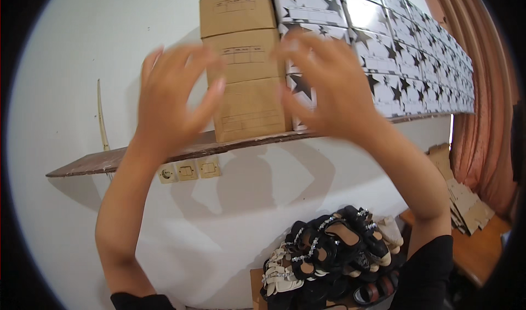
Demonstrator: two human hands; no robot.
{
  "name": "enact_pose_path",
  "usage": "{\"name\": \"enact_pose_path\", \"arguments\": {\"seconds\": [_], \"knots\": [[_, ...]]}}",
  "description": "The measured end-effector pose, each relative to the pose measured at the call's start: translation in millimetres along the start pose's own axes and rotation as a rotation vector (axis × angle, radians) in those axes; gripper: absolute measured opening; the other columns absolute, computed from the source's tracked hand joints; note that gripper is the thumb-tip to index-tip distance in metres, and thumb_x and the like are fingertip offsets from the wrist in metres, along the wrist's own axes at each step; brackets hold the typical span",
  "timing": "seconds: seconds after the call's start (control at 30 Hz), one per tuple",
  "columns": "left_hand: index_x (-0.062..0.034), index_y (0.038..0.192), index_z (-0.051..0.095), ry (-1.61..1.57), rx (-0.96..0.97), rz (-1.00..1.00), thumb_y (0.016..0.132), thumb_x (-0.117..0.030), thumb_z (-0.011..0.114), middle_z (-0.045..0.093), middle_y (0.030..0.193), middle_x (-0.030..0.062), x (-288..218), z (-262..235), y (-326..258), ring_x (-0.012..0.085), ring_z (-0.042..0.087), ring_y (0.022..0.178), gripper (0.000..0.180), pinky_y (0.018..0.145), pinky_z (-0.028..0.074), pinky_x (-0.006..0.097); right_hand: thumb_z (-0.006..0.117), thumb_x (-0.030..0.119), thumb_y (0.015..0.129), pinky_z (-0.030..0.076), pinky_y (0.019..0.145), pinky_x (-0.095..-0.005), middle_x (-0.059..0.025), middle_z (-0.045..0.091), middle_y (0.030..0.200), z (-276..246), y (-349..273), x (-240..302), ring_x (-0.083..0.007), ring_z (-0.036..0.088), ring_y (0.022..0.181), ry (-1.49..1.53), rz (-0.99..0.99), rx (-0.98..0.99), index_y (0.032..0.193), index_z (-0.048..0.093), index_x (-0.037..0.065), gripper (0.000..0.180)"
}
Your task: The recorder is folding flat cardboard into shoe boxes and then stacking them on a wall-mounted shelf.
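Your two hands are raised in front of the brown cardboard shoe boxes (244, 63) stacked on the wooden wall shelf (98, 162). Your left hand (175, 96) is spread wide, fingers apart and blurred, holding nothing; it sits just left of the stack, level with the lowest brown box (249, 110). Your right hand (329, 88) is also spread wide and empty, lying over the seam where the brown stack meets the white star-printed boxes (394, 52). So the brown stack stands between your hands and beyond them, toward the wall. Whether either hand touches cardboard cannot be told through the blur.

The stack's long axis runs straight up. Each box shows you its short labelled end, so its length runs back to the wall. Your left hand flanks the stack's free side; your right covers the side pressed against the white boxes.

Counts: four brown boxes show in the one column, the top one cut by the frame. The white boxes run off to the right in several tiers, too many to count surely. Under the shelf are three cream wall sockets (188, 171). Below lies one heap of dark sandals (334, 249), and flattened cardboard (466, 200) rests on a wooden worktop (482, 249) at right.
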State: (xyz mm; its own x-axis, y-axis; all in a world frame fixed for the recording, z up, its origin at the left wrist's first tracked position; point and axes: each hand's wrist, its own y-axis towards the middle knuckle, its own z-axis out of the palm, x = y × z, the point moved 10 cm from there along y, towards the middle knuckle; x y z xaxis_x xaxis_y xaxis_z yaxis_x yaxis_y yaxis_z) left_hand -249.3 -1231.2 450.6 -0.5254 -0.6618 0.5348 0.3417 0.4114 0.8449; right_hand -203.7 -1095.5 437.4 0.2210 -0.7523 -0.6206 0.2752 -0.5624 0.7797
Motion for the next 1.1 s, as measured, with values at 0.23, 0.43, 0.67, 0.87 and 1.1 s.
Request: {"name": "enact_pose_path", "arguments": {"seconds": [0.23, 0.43, 0.67, 0.87, 1.1], "knots": [[-0.0175, 0.083, 0.066, -0.389, 0.444, 0.135, 0.062, -0.03, 0.068, 0.062, 0.085, 0.0007, -119.8, -42.0, -186.2, 0.0192, 0.061, 0.081, 0.024, 0.085, 0.035, 0.053, 0.068, 0.025, 0.067, 0.045, 0.073, -0.0332, -0.0053, 0.061, 0.1, -58.2, -145.3, 125.8, -0.0171, 0.055, 0.07, 0.328, 0.188, 0.427, 0.095, 0.063, 0.012, 0.031], [-0.0085, 0.097, 0.065, -0.705, 0.728, -0.331, 0.076, -0.016, 0.065, 0.063, 0.098, 0.0114, -162.3, -20.2, -286.3, 0.0285, 0.058, 0.093, 0.022, 0.09, 0.038, 0.043, 0.069, 0.014, 0.069, 0.047, 0.071, -0.0348, -0.0109, 0.06, 0.1, -92.5, -293.5, 127.8, -0.0272, 0.059, 0.078, 0.244, 0.869, 0.527, 0.097, 0.062, 0.007, 0.029], [-0.001, 0.097, 0.064, -1.001, 0.73, -0.888, 0.086, -0.02, 0.06, 0.064, 0.093, 0.0137, -271.0, 15.4, -356.0, 0.0302, 0.058, 0.089, 0.023, 0.081, 0.045, 0.04, 0.065, 0.007, 0.072, 0.048, 0.072, -0.0335, -0.0131, 0.058, 0.096, -268.1, -422.2, 147.2, -0.0261, 0.06, 0.081, -0.099, 1.526, 0.464, 0.096, 0.061, 0.003, 0.024], [-0.0109, 0.085, 0.068, -1.399, 0.865, -0.722, 0.074, -0.019, 0.065, 0.065, 0.081, 0.0058, -441.4, 51.5, -307.1, 0.0226, 0.061, 0.079, 0.014, 0.078, 0.042, 0.04, 0.062, -0.001, 0.071, 0.047, 0.069, -0.0308, -0.0136, 0.059, 0.089, -384.1, -437.9, 100.1, -0.0221, 0.059, 0.074, -0.252, 1.496, 0.309, 0.09, 0.062, 0.0, 0.019], [-0.0031, 0.089, 0.067, -1.786, 0.875, -0.718, 0.079, -0.009, 0.063, 0.067, 0.086, 0.0098, -645.5, 81.3, -205.2, 0.024, 0.063, 0.084, 0.012, 0.076, 0.046, 0.033, 0.061, -0.002, 0.073, 0.046, 0.068, -0.0286, -0.0116, 0.061, 0.082, -503.2, -450.9, 48.9, -0.0203, 0.059, 0.073, -0.25, 1.368, 0.359, 0.087, 0.062, 0.001, 0.015]]}}
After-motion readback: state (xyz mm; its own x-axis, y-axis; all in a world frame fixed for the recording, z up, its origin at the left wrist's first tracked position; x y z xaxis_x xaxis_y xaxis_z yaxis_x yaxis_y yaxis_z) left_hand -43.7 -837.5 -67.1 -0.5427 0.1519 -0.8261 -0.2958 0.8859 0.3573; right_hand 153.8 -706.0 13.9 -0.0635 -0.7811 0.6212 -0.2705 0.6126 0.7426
